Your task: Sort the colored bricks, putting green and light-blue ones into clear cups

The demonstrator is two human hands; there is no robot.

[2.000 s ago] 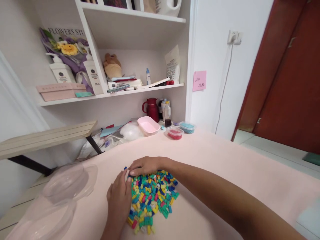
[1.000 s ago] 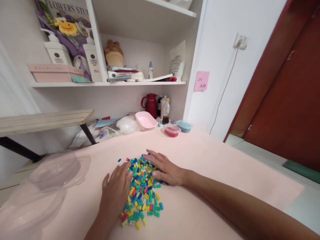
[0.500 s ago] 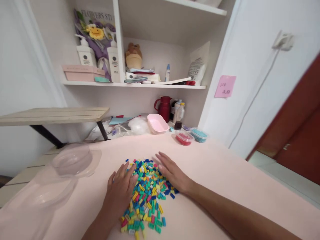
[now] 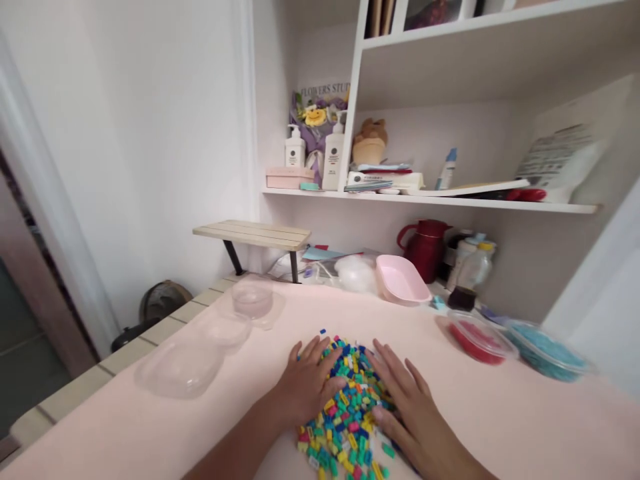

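A loose pile of small coloured plastic bricks (image 4: 350, 407) in green, yellow, blue, pink and white lies on the pink tabletop in front of me. My left hand (image 4: 311, 380) rests over the pile's left edge, palm down, with its fingers apart. On the right side, my right hand (image 4: 406, 393) lies over the bricks with its fingers stretched forward and its thumb spread toward the middle. Neither hand grips anything that I can see. Some bricks are hidden under both palms.
Clear plastic containers (image 4: 180, 367) stand at the left. Lidded tubs of red pieces (image 4: 480, 337) and blue pieces (image 4: 545, 350) sit at the right. Behind are a pink basin (image 4: 404, 280), a red jug (image 4: 426, 250), bottles (image 4: 470, 273) and a small wooden stand (image 4: 255, 233).
The view has swung to the left, so everything appears farther right. My right hand has come nearer and now lies over the pile's right side; my left hand stays at the left edge.
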